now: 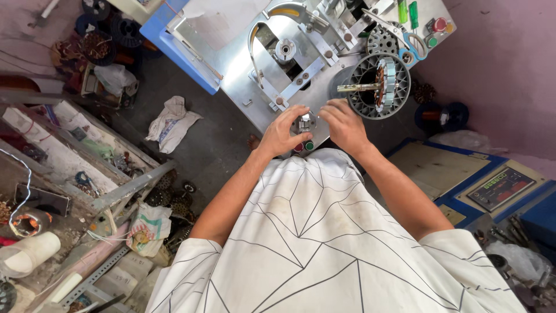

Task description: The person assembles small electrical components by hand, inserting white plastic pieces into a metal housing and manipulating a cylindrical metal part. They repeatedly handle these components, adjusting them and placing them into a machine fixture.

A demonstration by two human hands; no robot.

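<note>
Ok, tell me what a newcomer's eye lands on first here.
First, the two hands, left hand and right hand, closing on a small metal part at the near edge of the steel machine table. Just beyond the right hand lies a round ribbed motor stator with a shaft sticking out.

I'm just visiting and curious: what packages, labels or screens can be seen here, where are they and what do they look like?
Control panel: lower right, on a blue box; dark rectangle with a small greenish display.
Printed bag: floor at lower left; crumpled, white with coloured print.
Clear plastic bag: upper left among clutter; crumpled, whitish.
Cloth sack: floor left of the metal machine table; white, crumpled.
</note>
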